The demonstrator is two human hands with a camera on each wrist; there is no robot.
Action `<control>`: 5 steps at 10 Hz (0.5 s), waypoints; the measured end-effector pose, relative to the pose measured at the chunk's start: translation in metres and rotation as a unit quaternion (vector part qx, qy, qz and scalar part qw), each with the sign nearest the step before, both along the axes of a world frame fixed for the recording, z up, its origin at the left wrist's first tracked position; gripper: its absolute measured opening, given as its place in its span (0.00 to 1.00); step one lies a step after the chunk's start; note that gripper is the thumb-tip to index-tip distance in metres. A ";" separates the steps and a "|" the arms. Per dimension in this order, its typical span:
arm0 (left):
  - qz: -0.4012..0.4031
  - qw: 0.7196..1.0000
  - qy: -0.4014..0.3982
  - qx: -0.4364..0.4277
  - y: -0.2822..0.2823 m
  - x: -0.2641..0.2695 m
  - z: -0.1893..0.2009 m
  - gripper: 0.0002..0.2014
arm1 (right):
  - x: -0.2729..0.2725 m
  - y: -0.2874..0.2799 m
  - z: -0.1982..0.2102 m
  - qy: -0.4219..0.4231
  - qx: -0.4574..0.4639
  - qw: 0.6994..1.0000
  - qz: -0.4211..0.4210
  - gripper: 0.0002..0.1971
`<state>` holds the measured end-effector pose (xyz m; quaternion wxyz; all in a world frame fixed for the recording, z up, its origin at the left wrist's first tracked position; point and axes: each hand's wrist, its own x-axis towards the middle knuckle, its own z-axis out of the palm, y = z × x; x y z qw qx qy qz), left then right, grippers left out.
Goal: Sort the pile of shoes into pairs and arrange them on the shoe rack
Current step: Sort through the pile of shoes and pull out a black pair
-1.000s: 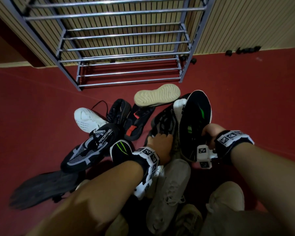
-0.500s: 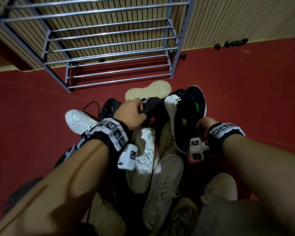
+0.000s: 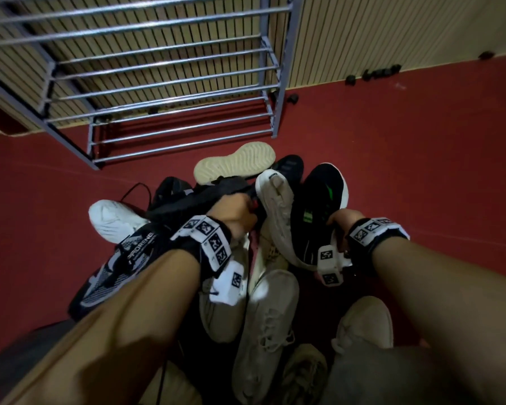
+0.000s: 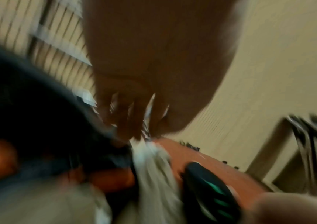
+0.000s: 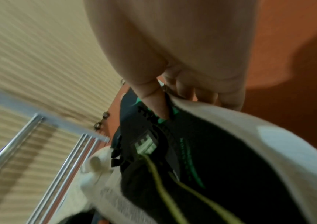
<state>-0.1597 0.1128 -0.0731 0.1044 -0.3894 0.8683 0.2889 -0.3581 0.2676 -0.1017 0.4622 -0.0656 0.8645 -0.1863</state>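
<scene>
While the shoe rack (image 3: 158, 83) stands bare against the wall, the pile of shoes (image 3: 263, 302) lies on the floor just before it. Nearest the rack's right post, the right hand (image 3: 338, 222) clamps a black shoe with green marks (image 3: 319, 209), toe toward the rack. Beside it, the left hand (image 3: 231, 213) curls round a dark shoe (image 3: 205, 194) lying crosswise.

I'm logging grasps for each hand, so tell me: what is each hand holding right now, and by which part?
Right hand grips the black, green-accented, white-soled sneaker at its collar. Left hand holds a dark shoe; which part cannot be told.
</scene>
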 end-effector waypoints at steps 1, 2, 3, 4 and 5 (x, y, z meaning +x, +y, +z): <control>-0.001 0.999 -0.052 0.004 0.005 -0.005 -0.025 0.19 | -0.009 0.011 -0.004 -0.005 0.008 1.000 -0.028 0.23; 0.037 0.998 -0.032 -0.038 -0.001 -0.009 -0.037 0.24 | -0.017 0.015 -0.010 -0.008 0.008 1.000 -0.023 0.23; 0.088 0.993 0.007 -0.077 -0.017 -0.015 -0.035 0.24 | -0.019 0.015 -0.010 -0.030 -0.016 0.998 -0.043 0.24; 0.107 0.986 0.071 -0.107 -0.033 -0.021 -0.030 0.23 | -0.017 0.004 -0.005 -0.040 -0.055 0.995 -0.078 0.24; 0.115 0.979 0.062 -0.154 -0.051 -0.032 -0.028 0.23 | -0.018 -0.012 -0.005 -0.056 -0.110 0.987 -0.107 0.26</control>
